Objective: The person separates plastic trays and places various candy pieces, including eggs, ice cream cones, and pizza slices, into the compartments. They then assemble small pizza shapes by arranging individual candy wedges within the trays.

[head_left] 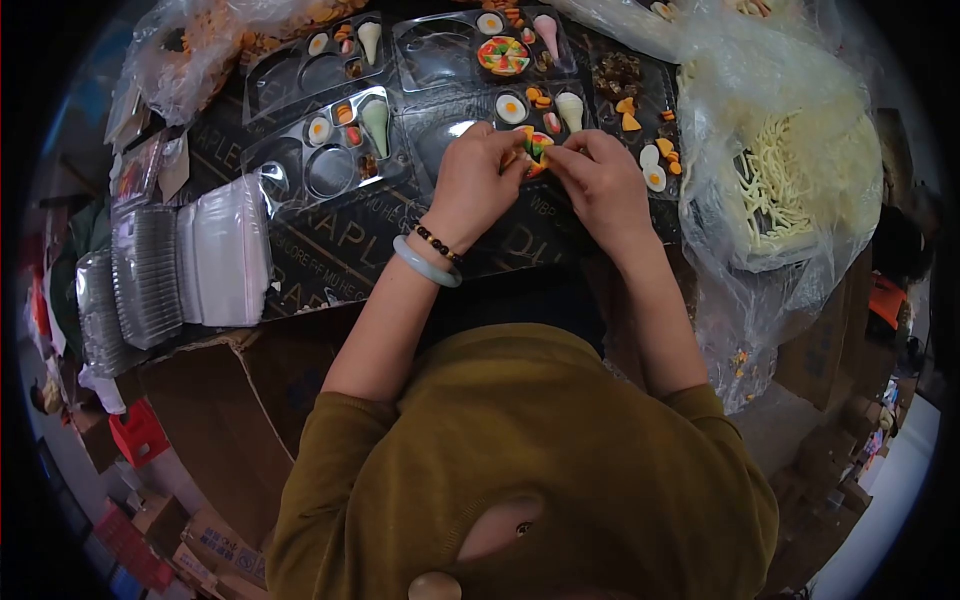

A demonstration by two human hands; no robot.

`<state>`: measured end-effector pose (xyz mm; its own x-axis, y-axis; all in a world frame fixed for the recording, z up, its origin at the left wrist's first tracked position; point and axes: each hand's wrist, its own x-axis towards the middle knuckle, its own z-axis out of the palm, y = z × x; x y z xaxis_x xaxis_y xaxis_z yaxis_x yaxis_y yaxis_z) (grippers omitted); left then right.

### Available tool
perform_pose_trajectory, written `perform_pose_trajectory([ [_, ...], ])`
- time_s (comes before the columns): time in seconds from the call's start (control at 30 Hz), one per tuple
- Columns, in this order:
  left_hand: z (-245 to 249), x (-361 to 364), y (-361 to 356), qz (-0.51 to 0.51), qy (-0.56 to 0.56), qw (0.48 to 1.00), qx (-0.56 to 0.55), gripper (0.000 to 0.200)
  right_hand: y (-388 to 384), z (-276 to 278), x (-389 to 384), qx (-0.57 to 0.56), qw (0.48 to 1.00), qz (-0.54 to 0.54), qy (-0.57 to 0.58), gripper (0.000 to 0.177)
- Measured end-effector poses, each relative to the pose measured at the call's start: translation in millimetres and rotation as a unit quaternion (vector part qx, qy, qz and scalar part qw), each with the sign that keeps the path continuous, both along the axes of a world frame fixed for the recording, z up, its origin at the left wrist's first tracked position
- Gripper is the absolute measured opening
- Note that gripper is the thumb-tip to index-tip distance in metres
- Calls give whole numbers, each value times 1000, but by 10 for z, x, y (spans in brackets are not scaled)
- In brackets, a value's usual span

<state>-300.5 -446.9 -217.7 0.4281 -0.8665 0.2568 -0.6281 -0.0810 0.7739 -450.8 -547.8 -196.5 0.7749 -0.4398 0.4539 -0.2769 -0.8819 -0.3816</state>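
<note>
Both hands meet over a clear compartment tray [440, 150], each pinching one side of a small round candy pizza [537, 148] with thumb and fingertips. The left hand [480, 180] carries a pale green bangle [425, 262] and a dark bead bracelet [437, 243] at the wrist; the right hand [600, 185] is bare. The candy pizza sits just above the tray's large round well, and I cannot tell whether it touches the tray. Along the far edge of that tray lie a fried-egg candy [511, 108] and a cone-shaped candy [570, 110].

Behind that tray stands a second tray [430, 55] with a finished pizza candy [503, 55] in it. Left of the tray under the hands are two more trays [300, 165], partly filled. Right of it, loose candies [650, 150] lie on the surface, and beyond them a big clear plastic bag [790, 180] holds pale noodle-like strands. Far to the tray's left, stacked clear lids [190, 260] lie on their side.

All of this rests on a black sheet with pale printed lettering [340, 250]. Nearer the person than the tray, brown cardboard boxes [220, 400] crowd the floor, with a red crate [138, 432] among them. The room looks like a cluttered packing space.
</note>
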Motion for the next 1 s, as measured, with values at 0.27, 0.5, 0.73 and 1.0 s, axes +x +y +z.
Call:
perform_pose_trajectory([
  [0.27, 49, 25, -35, -27, -4, 999, 39, 24, -61, -135, 98, -41, 998, -18, 49, 9],
  [0.5, 43, 19, -33, -22, -14, 999, 34, 24, 136, -103, 75, -25, 994, -85, 59, 9],
  [0.73, 59, 20, -30, -25, -1, 999, 35, 23, -177, -63, 59, -18, 999, 10, 47, 12],
  [1.0, 89, 26, -74, -51, -88, 991, 83, 19, -123, -161, 154, -39, 996, -48, 64, 10],
])
